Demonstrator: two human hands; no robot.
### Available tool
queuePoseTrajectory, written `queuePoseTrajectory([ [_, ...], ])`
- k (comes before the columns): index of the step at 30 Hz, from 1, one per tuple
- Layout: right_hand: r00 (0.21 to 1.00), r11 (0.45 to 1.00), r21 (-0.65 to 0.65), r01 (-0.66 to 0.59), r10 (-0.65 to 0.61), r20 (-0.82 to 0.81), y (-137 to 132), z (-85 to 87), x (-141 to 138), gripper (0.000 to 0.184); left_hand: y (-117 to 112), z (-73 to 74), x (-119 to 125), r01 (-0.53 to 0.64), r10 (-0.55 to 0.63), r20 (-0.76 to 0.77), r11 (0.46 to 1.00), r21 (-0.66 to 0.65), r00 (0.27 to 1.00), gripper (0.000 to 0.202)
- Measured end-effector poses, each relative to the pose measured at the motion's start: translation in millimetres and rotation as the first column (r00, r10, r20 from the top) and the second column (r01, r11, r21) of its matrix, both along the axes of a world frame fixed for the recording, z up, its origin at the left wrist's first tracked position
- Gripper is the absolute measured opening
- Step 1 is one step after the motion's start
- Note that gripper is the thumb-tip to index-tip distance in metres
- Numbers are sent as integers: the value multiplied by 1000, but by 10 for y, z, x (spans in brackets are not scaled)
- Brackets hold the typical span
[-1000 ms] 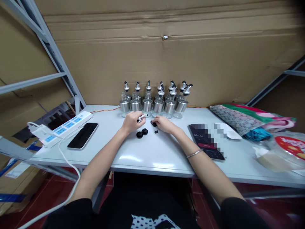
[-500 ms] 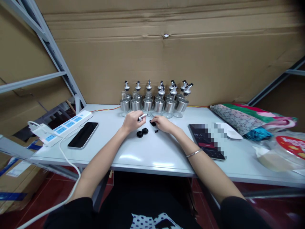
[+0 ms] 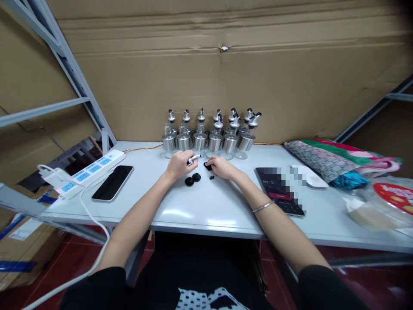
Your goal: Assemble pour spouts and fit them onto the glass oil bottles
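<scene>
My left hand [image 3: 181, 165] is closed around a silver pour spout [image 3: 193, 159], its dark tip pointing right. A little to the right, the fingers of my right hand [image 3: 222, 167] pinch a small black part [image 3: 207, 166], low over the table. Two round black stoppers [image 3: 192, 179] lie below my left hand. Tiny black pieces [image 3: 211, 177] rest beside my right hand. Behind both hands stand two rows of glass bottles with steel sleeves [image 3: 215, 142]; many carry silver spouts with black tips, while several in the front left have bare necks.
On the left are a dark phone [image 3: 112, 183] and a white power strip [image 3: 93, 170] with a cable. At right lie a phone [image 3: 277, 189], a white object [image 3: 314, 178], patterned cloth [image 3: 332, 161] and a clear tub [image 3: 383, 206]. Cardboard [image 3: 193, 77] backs the table.
The small black part in my right fingers has shifted slightly right and turned a little. My left hand with the spout is almost unmoved.
</scene>
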State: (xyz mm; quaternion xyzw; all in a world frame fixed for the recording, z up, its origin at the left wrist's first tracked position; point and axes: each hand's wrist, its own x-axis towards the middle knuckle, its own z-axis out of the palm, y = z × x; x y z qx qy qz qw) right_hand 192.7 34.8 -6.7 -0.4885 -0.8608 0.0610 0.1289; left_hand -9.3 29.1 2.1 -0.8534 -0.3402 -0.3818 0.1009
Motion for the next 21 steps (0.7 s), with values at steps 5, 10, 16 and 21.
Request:
queuePoseTrajectory([
  [5,999,1000,-5,29,-29,25,-26,42,-5,43,3,0,0,5,-5,7,1000,7,1000,16],
  [10,1000,1000,-14,-1,1,-11,-34,34,-23,46,6,0,-3,5,-5,3,1000,4,1000,15],
  [16,999,999,6,-40,40,-37,-22,-7,-25,46,5,-7,-8,15,-15,6,1000,13,1000,16],
  [21,1000,1000,-8,-18,17,-17,3,-20,-7,46,-17,-27,27,20,-20,1,999,-26,1000,18],
])
